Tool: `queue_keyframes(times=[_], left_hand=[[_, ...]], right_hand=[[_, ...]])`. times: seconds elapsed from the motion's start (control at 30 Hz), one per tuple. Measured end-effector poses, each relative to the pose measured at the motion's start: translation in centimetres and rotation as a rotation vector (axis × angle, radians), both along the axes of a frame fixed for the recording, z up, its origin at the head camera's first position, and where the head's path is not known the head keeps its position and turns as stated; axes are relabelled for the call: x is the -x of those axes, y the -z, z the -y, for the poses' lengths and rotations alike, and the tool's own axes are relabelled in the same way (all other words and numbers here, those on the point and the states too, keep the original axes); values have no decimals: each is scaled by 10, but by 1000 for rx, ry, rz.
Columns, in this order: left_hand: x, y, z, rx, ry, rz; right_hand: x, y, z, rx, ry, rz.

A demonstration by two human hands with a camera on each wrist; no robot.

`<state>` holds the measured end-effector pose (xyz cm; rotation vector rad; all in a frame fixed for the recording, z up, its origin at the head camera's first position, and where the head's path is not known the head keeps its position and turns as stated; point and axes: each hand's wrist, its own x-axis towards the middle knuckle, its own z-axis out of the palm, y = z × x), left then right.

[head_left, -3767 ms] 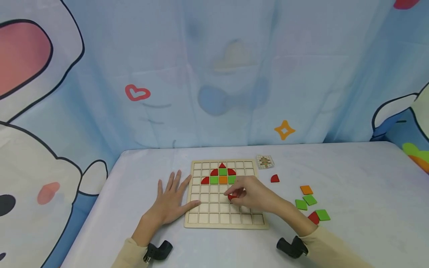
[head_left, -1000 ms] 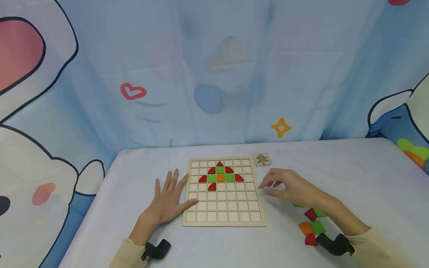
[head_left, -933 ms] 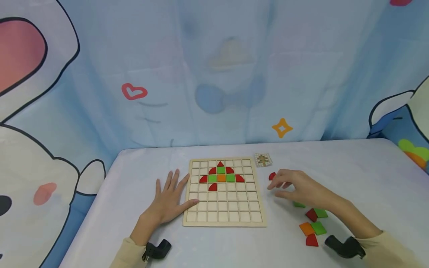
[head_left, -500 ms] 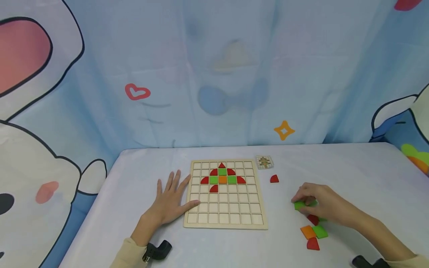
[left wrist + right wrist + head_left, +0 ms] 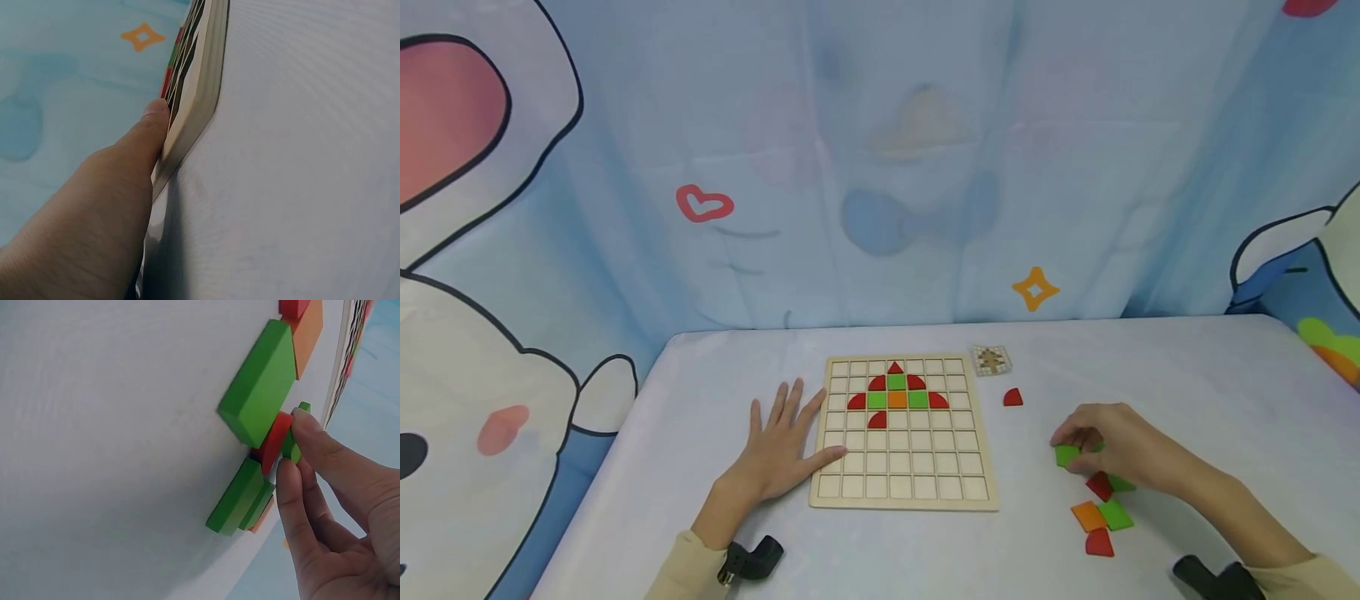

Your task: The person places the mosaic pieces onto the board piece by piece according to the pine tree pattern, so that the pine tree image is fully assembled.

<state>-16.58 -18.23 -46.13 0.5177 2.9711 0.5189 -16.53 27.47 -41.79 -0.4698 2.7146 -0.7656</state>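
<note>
A wooden grid board (image 5: 902,492) lies on the table, with a red triangle (image 5: 895,367), red quarter-circles, green squares and an orange square (image 5: 897,400) set in its upper cells. My left hand (image 5: 778,446) rests flat at the board's left side, fingers spread; in the left wrist view its thumb (image 5: 147,131) lies on the board's edge. To the right of the board, my right hand (image 5: 1123,446) pinches a green square tile (image 5: 1067,455) between thumb and fingers. The right wrist view shows this green tile (image 5: 292,440) beside a red piece (image 5: 273,444), partly behind the thumb.
Below the right hand lie a red quarter-circle (image 5: 1099,542), an orange square (image 5: 1089,516) and green squares (image 5: 1116,514). Another red quarter-circle (image 5: 1012,397) sits right of the board, near a small pattern card (image 5: 992,360). A printed curtain (image 5: 925,167) hangs behind the table.
Red quarter-circles now sit at the third row's right end and in the row below. My right hand has left the board, moved right and taken a green square. The left hand stayed put.
</note>
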Motion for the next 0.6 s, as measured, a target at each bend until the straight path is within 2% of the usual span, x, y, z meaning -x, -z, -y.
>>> queue_keyframes(times=[0.33, 0.6], left_hand=[[1, 0, 1, 4, 0, 3], [0, -1, 1, 0, 0, 9]], right_hand=[[-7, 4, 0, 60, 28, -88], [-7, 6, 10, 163, -25, -176]])
